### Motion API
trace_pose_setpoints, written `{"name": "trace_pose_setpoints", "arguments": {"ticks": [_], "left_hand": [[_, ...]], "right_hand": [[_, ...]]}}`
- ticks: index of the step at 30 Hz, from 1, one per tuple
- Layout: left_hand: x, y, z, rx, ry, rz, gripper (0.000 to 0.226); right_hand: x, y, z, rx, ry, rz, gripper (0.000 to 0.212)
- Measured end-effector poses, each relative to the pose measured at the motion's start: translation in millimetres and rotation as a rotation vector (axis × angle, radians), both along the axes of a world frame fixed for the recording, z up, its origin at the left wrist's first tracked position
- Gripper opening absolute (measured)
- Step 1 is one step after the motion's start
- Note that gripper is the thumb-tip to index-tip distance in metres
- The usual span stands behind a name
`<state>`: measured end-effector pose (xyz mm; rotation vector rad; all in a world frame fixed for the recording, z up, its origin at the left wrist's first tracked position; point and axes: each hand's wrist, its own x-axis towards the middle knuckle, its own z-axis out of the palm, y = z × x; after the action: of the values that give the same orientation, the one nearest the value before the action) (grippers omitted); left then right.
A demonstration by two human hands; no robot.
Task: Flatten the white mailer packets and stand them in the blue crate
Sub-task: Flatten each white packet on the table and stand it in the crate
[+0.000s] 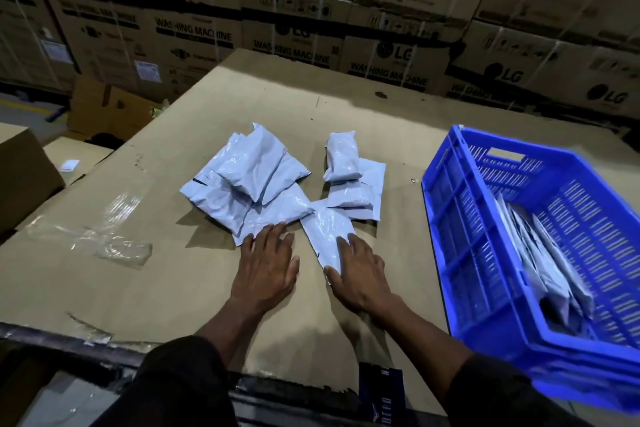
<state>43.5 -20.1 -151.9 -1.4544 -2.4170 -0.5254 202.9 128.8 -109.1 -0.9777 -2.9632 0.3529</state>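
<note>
Pressing flat with straight, spread fingers, the right hand (360,270) pins a white plastic mailer packet (327,236) to the cardboard-covered counter (156,281). The left hand (265,269), fingers likewise extended, touches the neighbouring packet pile (249,184). Several packets stand in the blue slatted plastic crate (450,218).

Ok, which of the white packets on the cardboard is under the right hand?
The long flat packet nearest the person, angled toward the crate; the right hand presses its near end. The other loose packets lie farther back.
</note>
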Motion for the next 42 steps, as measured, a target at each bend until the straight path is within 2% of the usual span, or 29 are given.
{"name": "trace_pose_setpoints", "arguments": {"ticks": [5,12,16,18,20,22,24,27,31,35,42], "left_hand": [[5.4,-5.8,3.9,-0.015,-0.008,-0.018,0.047],[13.1,-13.0,6.1,0.007,-0.006,-0.086,0.044],[19.8,-6.6,9.5,-0.043,-0.059,-0.003,0.049],[32.3,3.4,14.0,-0.035,-0.085,-0.032,0.054],[46.6,17.6,20.1,-0.06,-0.079,-0.123,0.055],[57.3,29.8,21.6,-0.135,-0.057,-0.197,0.055],[62.9,35.0,19.6,-0.229,-0.062,-0.233,0.062],[63.8,34.8,10.9,-0.26,-0.116,-0.22,0.07],[62.7,33.3,6.1,-0.219,-0.093,-0.194,0.058],[62.4,33.7,5.5,-0.214,-0.047,-0.186,0.055],[61.8,36.0,1.7,-0.224,0.011,-0.191,0.056]], "right_hand": [[45.7,1.6,-4.1,0.053,0.025,0.17,0.065],[92.7,14.6,8.2,-0.076,0.072,0.376,0.061],[82.4,11.2,11.8,0.002,0.229,0.326,0.041],[68.1,6.7,9.1,0.023,0.237,0.263,0.054],[57.1,2.6,1.4,-0.003,0.137,0.199,0.078],[54.8,-1.6,-14.2,-0.008,0.042,0.183,0.087],[55.9,-3.6,-26.9,0.056,0.047,0.185,0.081],[57.2,-2.4,-35.3,0.157,0.08,0.17,0.07],[53.7,-6.1,-36.1,0.197,0.148,0.154,0.062],[55.4,-4.2,-44.7,0.22,0.218,0.156,0.053],[50.3,1.6,-50.8,0.232,0.174,0.163,0.055]]}}
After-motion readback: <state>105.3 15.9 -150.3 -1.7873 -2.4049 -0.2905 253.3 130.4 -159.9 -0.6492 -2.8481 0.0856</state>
